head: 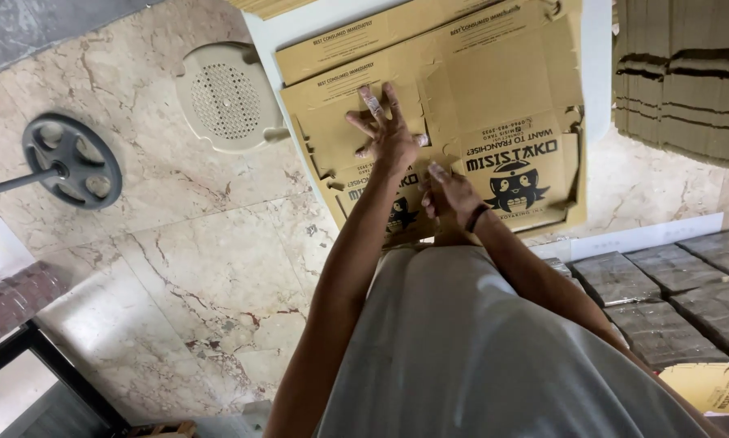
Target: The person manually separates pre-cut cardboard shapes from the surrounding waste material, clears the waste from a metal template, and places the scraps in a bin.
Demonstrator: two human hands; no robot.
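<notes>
at the upper middle of the frame, the left hand [387, 130] presses flat, fingers spread, on a flat printed cardboard box blank [494, 89]; the right hand [452, 195] grips its lower edge. a cream stool [222, 97] sits at its left.

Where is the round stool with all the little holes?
In the head view, the cream stool stands upper left on the marble floor, just left of the flat cardboard box.

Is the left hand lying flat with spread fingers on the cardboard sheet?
Yes, the left hand presses palm down with spread fingers on the flat brown cardboard sheet.
</notes>
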